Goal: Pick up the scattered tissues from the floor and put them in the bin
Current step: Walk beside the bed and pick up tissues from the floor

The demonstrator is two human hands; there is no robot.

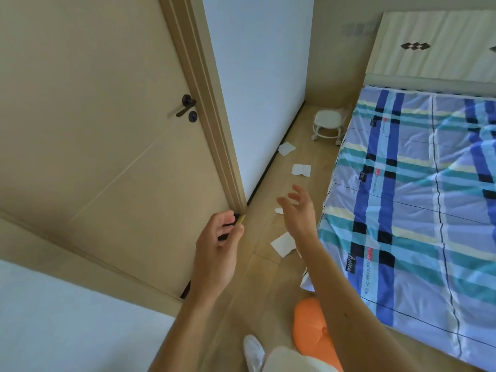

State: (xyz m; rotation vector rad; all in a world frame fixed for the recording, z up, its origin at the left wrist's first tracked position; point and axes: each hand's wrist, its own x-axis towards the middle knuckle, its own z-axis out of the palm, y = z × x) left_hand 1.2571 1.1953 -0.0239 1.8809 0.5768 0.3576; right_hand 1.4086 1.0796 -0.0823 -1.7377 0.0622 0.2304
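Tissues lie on the wooden floor (268,277) in the strip between the white wall (257,76) and the bed (416,210). One tissue (283,244) is close to the person, just left of the right arm. A second one (279,210) peeks out from under the right hand (298,208), so only a small bit shows. A third tissue (301,169) lies farther along the floor. A fourth one (286,149) rests near the wall, just in front of a small white stool (327,124).

Both hands are held out over the floor. The right hand has its fingers spread wide and holds nothing. The left hand (220,245) is loosely curled with the fingers a little apart, and it holds nothing too. It hangs near the bottom of the door frame (212,124).

The bed has a blue, green and white checked cover. An orange slipper (311,328) sits on the floor by the person's knee. A white shoe (253,350) is beside it.
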